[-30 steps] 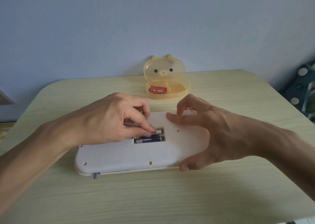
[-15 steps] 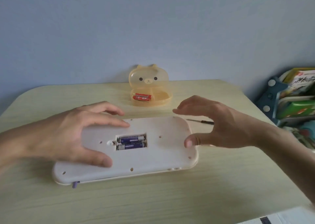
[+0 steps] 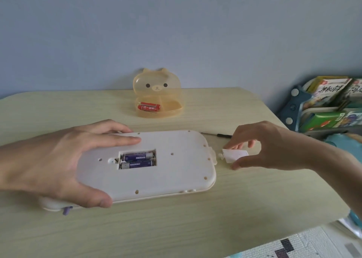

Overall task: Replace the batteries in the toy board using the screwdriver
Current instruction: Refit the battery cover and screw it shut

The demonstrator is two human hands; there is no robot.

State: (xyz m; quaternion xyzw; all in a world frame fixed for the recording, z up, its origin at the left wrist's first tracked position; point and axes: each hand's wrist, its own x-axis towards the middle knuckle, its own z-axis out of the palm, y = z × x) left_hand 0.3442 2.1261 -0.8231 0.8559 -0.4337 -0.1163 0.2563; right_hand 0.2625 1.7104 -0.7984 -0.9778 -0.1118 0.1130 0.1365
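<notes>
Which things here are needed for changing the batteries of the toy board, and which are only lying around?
For the job: white plastic toy board; two purple batteries in its open compartment; small white battery cover; thin black-handled screwdriver; red batteries in the orange translucent bear-shaped box.

Lying about: colourful books on the blue shelf; patterned floor mat.

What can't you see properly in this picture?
- Head view: the left end of the toy board is covered by the left hand; its front faces down on the table.
- The handle end of the screwdriver is hidden behind the right hand.
- Whether the right hand touches the battery cover is unclear.
- The print on the batteries in the board is too small to read.
</notes>
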